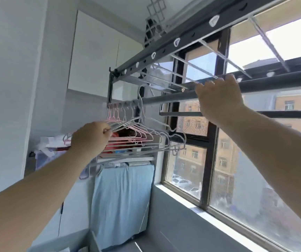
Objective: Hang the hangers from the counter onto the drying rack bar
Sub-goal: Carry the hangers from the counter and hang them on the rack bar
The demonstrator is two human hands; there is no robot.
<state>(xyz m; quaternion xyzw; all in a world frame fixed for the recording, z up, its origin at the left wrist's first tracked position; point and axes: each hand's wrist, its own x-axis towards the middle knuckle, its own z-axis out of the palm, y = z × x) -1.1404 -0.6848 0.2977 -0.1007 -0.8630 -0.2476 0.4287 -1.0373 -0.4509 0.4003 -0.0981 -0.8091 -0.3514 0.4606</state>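
Observation:
A dark overhead drying rack spans the upper view, and its round grey bar (166, 100) runs left to right at hand height. My right hand (218, 99) grips this bar from the front. Several pink and white wire hangers (137, 133) hang bunched at the bar's left end. My left hand (91, 137) pinches the shoulder of a white hanger (164, 150) whose hook sits over the bar. That hanger tilts out toward the window.
A large window (237, 160) with dark frames fills the right side, above a white sill (191, 206). A blue cloth (122, 200) drapes over an appliance below the hangers. Boxes and clutter (55, 144) sit at the left. White wall cabinets (95, 55) hang behind.

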